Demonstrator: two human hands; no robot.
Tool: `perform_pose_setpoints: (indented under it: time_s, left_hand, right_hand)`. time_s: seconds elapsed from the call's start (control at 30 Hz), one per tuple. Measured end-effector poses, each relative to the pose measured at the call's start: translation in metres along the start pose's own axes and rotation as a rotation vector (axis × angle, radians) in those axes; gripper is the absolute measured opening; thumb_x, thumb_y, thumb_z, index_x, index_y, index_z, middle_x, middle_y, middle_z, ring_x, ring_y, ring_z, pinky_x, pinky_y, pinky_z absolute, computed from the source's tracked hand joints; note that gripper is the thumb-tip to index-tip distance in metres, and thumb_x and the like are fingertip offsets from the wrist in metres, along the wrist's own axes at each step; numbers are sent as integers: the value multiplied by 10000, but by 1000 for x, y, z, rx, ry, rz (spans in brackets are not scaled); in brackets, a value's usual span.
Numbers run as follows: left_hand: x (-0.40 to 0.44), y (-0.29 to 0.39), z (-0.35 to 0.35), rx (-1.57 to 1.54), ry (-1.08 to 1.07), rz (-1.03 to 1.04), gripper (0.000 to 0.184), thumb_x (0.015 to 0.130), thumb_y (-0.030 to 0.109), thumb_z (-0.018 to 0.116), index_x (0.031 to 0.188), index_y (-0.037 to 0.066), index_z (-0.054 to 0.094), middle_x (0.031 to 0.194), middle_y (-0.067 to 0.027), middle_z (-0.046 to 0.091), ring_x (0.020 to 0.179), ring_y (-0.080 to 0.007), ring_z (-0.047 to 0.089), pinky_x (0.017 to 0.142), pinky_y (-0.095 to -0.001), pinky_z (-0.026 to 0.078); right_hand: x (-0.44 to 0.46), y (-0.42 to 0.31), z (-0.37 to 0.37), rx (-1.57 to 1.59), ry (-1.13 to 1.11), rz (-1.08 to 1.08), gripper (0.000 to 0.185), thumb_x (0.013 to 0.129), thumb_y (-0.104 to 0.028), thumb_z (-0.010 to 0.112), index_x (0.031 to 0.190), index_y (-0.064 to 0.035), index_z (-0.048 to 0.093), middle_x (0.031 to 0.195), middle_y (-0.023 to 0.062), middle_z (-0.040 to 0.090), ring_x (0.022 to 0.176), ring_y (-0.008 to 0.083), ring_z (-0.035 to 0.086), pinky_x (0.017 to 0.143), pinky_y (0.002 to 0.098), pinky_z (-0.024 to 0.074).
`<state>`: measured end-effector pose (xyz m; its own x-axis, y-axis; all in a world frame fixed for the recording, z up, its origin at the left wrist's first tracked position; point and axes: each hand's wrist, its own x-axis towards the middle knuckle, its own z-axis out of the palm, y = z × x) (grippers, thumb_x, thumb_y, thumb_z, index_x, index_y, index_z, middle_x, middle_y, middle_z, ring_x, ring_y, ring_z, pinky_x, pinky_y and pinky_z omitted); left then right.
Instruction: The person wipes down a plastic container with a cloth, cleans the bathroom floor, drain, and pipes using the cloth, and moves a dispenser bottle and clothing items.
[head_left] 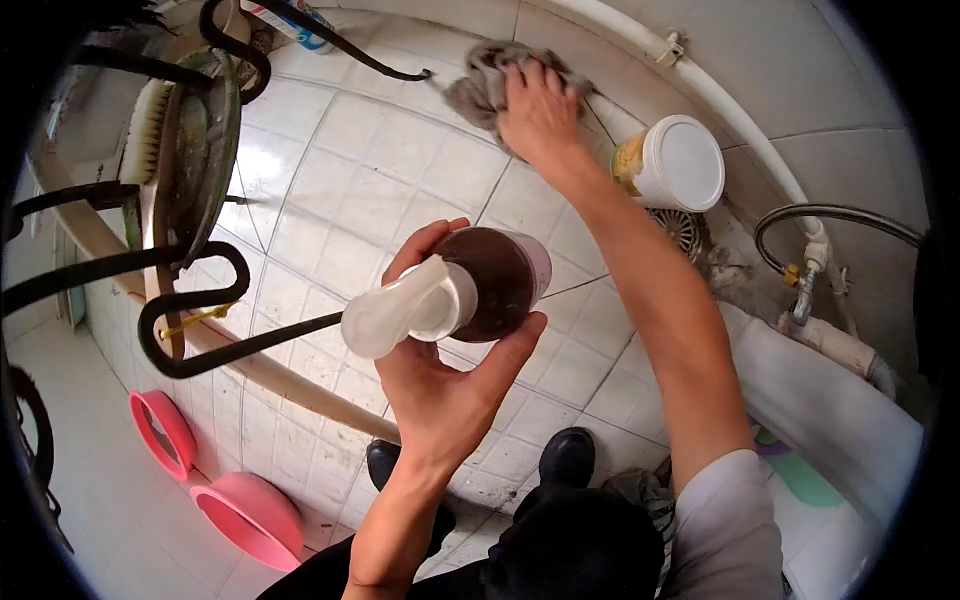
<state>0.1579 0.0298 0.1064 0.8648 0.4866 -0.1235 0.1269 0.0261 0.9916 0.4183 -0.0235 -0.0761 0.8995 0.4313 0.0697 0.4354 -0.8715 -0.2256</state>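
Note:
My left hand [440, 390] is wrapped round a dark brown pump bottle [500, 283], whose white pump head [395, 308] points toward the lower left. The bottle is held up above the tiled floor, with a pale label partly showing on its far side. Farther off, my right hand [541, 110] presses down on a crumpled grey rag [478, 88], fingers bent into the cloth. The rag lies on the tiles near the wall, beside a white lidded tub [685, 163].
A black metal rack [200, 258] with a wooden-handled brush [150, 140] juts in at left. Pink basins [250, 515] stand lower left. A floor drain [678, 232], a white wall pipe [730, 95] and a metal hose [840, 212] are at right. Black shoes [567, 457] show below.

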Motion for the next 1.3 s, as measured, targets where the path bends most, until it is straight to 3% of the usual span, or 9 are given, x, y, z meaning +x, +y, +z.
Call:
perform_pose_setpoints:
  time_s: [0.23, 0.43, 0.57, 0.7, 0.8, 0.9, 1.0, 1.23, 1.3]
  left_hand:
    - [13, -9, -7, -13, 61, -26, 811, 741, 0, 875, 1449, 7, 479, 1409, -138, 570, 1283, -232, 581, 1073, -394, 512]
    - [16, 3, 3, 17, 62, 14, 830, 748, 10, 884, 1466, 12, 469, 1348, -123, 593, 1202, -219, 633, 1025, -373, 559]
    - [8, 11, 15, -58, 44, 47, 838, 751, 8, 888, 1470, -3, 456, 1349, -135, 590, 1210, -228, 628, 1028, -364, 556]
    - [8, 9, 10, -31, 69, 89, 831, 759, -25, 872, 1473, -17, 447, 1340, -147, 587, 1201, -226, 630, 1023, -357, 559]
    - [12, 14, 6, -23, 132, 101, 827, 759, -64, 852, 1478, -13, 446, 1323, -140, 597, 1180, -218, 639, 1007, -355, 566]
    - [16, 20, 1, -10, 140, 108, 830, 758, -66, 854, 1480, -10, 447, 1304, -129, 607, 1164, -216, 648, 1009, -358, 562]
    - [17, 23, -3, 17, 175, 71, 834, 754, -62, 861, 1479, -12, 450, 1302, -126, 606, 1169, -217, 644, 1019, -362, 555]
    - [41, 27, 8, 31, 210, 164, 741, 769, -41, 862, 1417, -45, 503, 1269, -125, 633, 1121, -207, 662, 1023, -344, 538]
    - [53, 25, 13, 120, 162, 201, 634, 780, -31, 861, 1336, -39, 558, 1205, -115, 666, 1060, -191, 680, 981, -323, 540]
  right_hand:
    - [71, -21, 41, 21, 196, -286, 618, 852, -239, 672, 1452, -131, 571, 1470, 144, 543, 1356, 344, 493, 1122, 552, 395]
    - [6, -17, 17, 142, 3, -133, 593, 868, -276, 681, 1433, -125, 579, 1545, 158, 467, 1406, 374, 444, 1139, 593, 381]
    - [-100, -7, 7, 219, 104, -369, 529, 737, -291, 812, 1228, -130, 697, 1345, 179, 603, 1201, 354, 602, 942, 505, 528]
    - [-123, 6, -34, 398, 164, -246, 476, 756, -223, 772, 1219, -124, 721, 1198, 148, 650, 1040, 364, 640, 928, 469, 536]
    - [-88, 28, -35, 243, 327, 2, 616, 818, -300, 753, 1400, -143, 620, 1313, 232, 588, 1150, 423, 597, 976, 539, 495]
    - [-47, 39, -4, 145, 142, 183, 753, 913, -454, 716, 1561, -180, 448, 1529, 293, 405, 1446, 487, 356, 1063, 726, 329]
    - [-28, 13, 25, -16, 218, 226, 723, 922, -522, 676, 1542, -201, 487, 1591, 284, 338, 1463, 500, 338, 1110, 718, 278]
    - [-186, -40, 32, 250, 210, -279, 437, 875, -173, 642, 1306, -216, 703, 1529, 188, 510, 1423, 347, 479, 1165, 647, 314]
    - [-269, -46, 10, 374, -62, -409, 419, 894, -158, 617, 1300, -205, 708, 1544, 167, 503, 1438, 329, 458, 1168, 603, 320]
